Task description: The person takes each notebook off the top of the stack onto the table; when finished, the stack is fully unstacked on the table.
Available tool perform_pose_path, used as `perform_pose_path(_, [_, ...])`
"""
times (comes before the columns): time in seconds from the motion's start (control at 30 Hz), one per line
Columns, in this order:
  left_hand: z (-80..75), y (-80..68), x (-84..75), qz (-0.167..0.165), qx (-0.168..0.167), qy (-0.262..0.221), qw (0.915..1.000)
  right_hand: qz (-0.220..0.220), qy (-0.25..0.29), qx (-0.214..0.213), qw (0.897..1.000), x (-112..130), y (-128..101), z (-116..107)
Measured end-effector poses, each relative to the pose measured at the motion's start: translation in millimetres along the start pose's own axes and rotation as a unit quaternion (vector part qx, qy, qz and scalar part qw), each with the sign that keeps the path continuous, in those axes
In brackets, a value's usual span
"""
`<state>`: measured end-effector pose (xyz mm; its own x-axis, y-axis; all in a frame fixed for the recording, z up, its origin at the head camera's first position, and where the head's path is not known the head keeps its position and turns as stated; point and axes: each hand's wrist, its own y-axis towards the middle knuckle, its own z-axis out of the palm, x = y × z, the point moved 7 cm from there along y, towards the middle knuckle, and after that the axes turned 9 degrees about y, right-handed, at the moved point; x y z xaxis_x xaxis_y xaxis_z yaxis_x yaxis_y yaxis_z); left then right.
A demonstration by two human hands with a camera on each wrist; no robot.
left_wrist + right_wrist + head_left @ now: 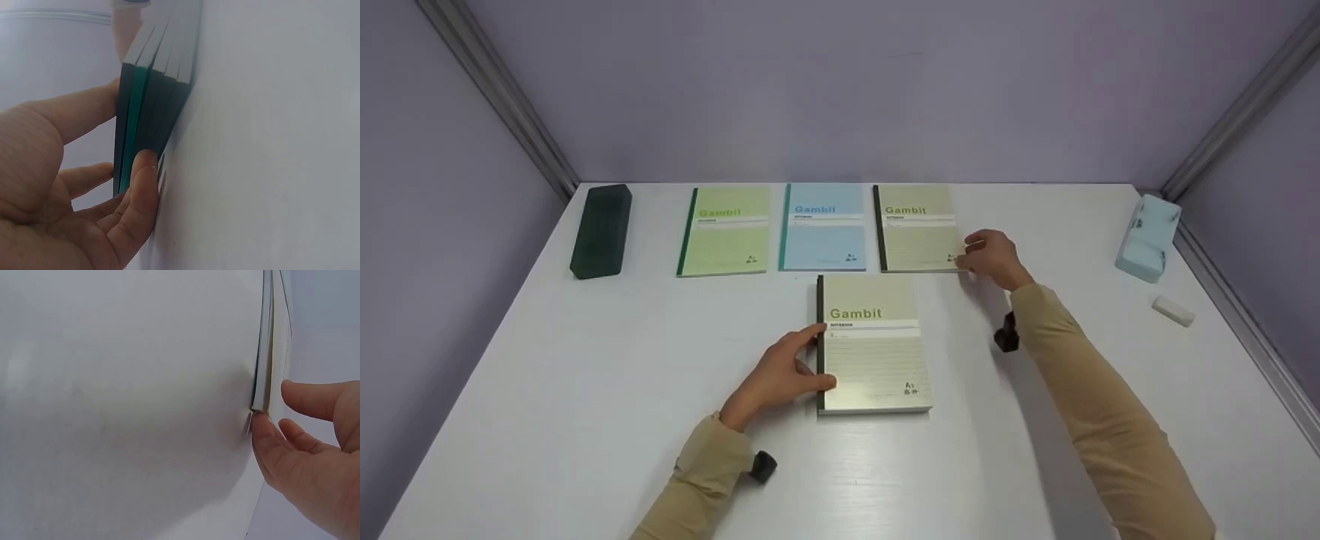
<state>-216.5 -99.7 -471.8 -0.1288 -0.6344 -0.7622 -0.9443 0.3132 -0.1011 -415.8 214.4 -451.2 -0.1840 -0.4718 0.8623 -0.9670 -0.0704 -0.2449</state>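
Observation:
A thick stack of notebooks with a beige cover on top lies at mid-table. My left hand holds its dark spine side, thumb over the cover edge; in the left wrist view the fingers bend against the spines, one of them green. Behind the stack lie a green notebook, a blue notebook and a beige notebook in a row. My right hand touches the beige one's near right corner; the right wrist view shows its fingertips at the page edge.
A dark green box-shaped case lies at the far left. On the right are a light blue case and a small white block. Walls stand at the back and both sides of the white table.

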Motion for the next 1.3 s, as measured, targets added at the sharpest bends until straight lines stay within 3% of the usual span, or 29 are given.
perform_pose_path(0.23, [2.6,0.6,4.8,-0.010,0.000,-0.004,0.9999,-0.024,0.021,0.045,0.998,9.2,-27.4,9.6])
perform_pose_path(0.43, [-2.8,-1.3,4.3,-0.004,-0.005,-0.001,1.0000,-0.008,0.031,0.162,0.986,9.7,-80.2,49.5])
perform_pose_path(0.57, [-6.2,-2.4,2.1,0.011,0.006,0.000,0.9999,0.020,0.034,0.205,0.978,1.9,-109.2,73.8])
perform_pose_path(0.8, [-3.8,-4.0,-1.9,0.035,0.045,-0.003,0.9984,0.044,0.052,0.211,0.975,-11.7,-130.9,91.5])
perform_pose_path(1.03, [1.0,-4.1,-2.2,0.043,0.059,-0.018,0.9971,0.027,0.063,0.206,0.976,-19.5,-139.4,95.5])
perform_pose_path(1.3, [1.3,-3.4,1.2,0.011,0.046,-0.044,0.9979,0.014,0.080,0.211,0.974,-21.7,-145.0,96.3])
